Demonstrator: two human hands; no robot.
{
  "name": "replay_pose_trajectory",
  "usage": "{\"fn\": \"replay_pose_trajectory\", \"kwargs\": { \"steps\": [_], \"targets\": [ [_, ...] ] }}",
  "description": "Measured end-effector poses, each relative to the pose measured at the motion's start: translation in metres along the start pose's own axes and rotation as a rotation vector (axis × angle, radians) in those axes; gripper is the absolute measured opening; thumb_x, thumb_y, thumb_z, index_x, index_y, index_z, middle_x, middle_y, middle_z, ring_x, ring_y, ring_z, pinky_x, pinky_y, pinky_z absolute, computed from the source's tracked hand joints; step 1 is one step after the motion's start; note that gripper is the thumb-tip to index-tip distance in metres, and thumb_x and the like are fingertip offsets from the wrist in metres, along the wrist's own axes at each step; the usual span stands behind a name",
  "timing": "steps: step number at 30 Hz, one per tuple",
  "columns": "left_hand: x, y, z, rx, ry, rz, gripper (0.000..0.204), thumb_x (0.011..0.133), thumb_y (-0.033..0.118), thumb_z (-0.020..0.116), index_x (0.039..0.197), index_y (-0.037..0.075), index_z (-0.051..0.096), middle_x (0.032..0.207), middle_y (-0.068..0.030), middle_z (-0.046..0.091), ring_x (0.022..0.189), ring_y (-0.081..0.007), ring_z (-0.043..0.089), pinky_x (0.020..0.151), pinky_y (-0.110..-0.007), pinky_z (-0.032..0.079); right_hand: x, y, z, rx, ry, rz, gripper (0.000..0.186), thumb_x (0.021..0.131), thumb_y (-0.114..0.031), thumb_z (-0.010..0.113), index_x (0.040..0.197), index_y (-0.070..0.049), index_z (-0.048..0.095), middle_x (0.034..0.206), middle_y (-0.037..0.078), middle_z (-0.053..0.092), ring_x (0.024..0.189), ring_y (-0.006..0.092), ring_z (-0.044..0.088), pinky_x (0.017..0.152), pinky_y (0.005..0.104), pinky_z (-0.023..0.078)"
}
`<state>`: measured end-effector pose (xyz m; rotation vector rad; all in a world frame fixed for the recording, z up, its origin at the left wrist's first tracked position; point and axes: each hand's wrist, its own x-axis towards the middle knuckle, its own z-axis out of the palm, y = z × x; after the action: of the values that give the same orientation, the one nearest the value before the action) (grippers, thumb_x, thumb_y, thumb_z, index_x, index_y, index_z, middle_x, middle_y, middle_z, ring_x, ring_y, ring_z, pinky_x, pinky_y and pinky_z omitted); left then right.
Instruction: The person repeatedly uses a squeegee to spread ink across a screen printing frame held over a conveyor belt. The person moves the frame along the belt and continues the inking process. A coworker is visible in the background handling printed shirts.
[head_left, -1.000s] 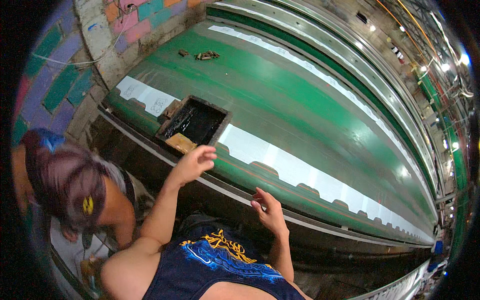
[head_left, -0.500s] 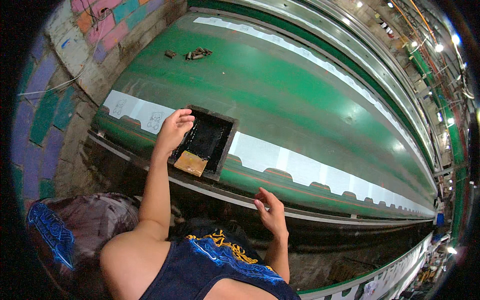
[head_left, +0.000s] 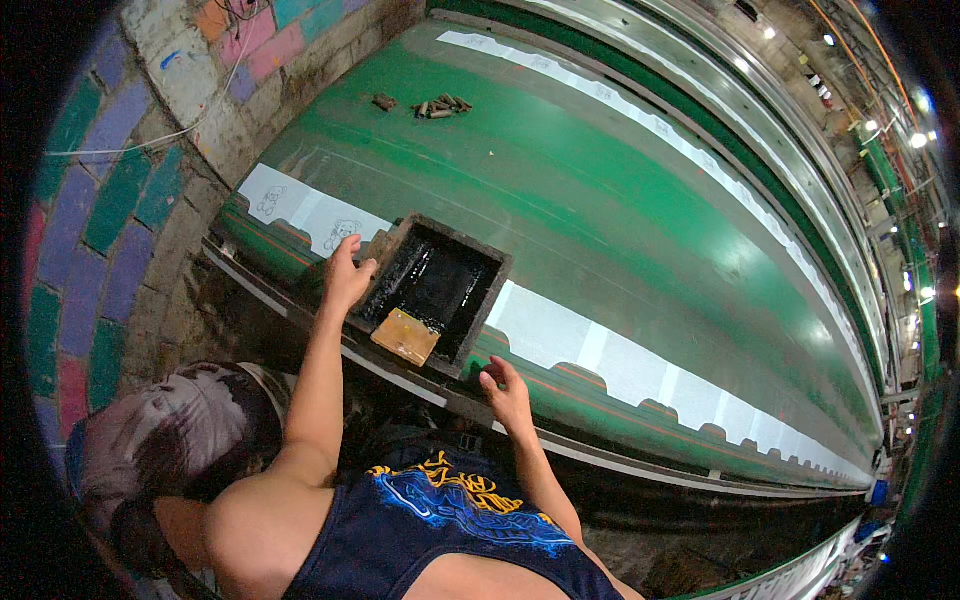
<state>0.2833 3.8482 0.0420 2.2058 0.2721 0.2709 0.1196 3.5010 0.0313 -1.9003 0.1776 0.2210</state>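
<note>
A dark wooden screen printing frame [head_left: 484,318], wet black inside, lies across a white strip [head_left: 640,364] at the near edge of a long green table. Resting in its near end is a tan flat squeegee block [head_left: 405,337]. My left hand [head_left: 347,277] is at the frame's left side, thumb and fingers apart; whether it touches the wood I cannot tell. Close to the near right corner, my right hand [head_left: 508,392] hovers with its fingers parted and nothing in them. Line-drawn bear figures [head_left: 343,233] show on the strip left of the frame.
Several short dark cylindrical pieces [head_left: 441,106] lie on the far left of the green table [head_left: 560,190]. A second white strip [head_left: 600,88] runs along the far side. A painted brick wall [head_left: 130,200] closes the left, and a pale rail [head_left: 393,376] edges the table nearest me.
My left hand has gone from over the frame's far left corner down to its left side. My right hand has come closer to the near right corner. The whole view has shifted.
</note>
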Motion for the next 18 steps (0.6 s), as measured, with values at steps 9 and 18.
{"fn": "replay_pose_trajectory", "kwargs": {
  "steps": [9,18],
  "targets": [
    [0.036,0.005,0.020,0.039,-0.427,-0.035,0.088,0.077,0.017,0.080,0.152,0.008,0.034,0.144,-0.0269,0.051,0.134,-0.0427,0.048,0.110,-0.048,0.040,0.035,-0.013,0.054,-0.269,0.276,-0.007,0.042,0.093,-0.028,0.069,0.123,0.001,0.065,0.108,0.021,0.065,0.094,0.0358,0.065,0.085,0.0437,0.052],
    [0.031,0.008,0.025,0.014,-0.337,0.059,0.083,0.075,0.009,0.074,0.150,0.010,0.038,0.131,-0.0248,0.061,0.122,-0.0362,0.059,0.103,-0.043,0.045,0.035,-0.027,0.058,-0.339,0.361,-0.018,0.029,0.090,-0.026,0.072,0.105,-0.002,0.070,0.089,0.020,0.065,0.076,0.0380,0.065,0.068,0.0449,0.053]
  ]
}}
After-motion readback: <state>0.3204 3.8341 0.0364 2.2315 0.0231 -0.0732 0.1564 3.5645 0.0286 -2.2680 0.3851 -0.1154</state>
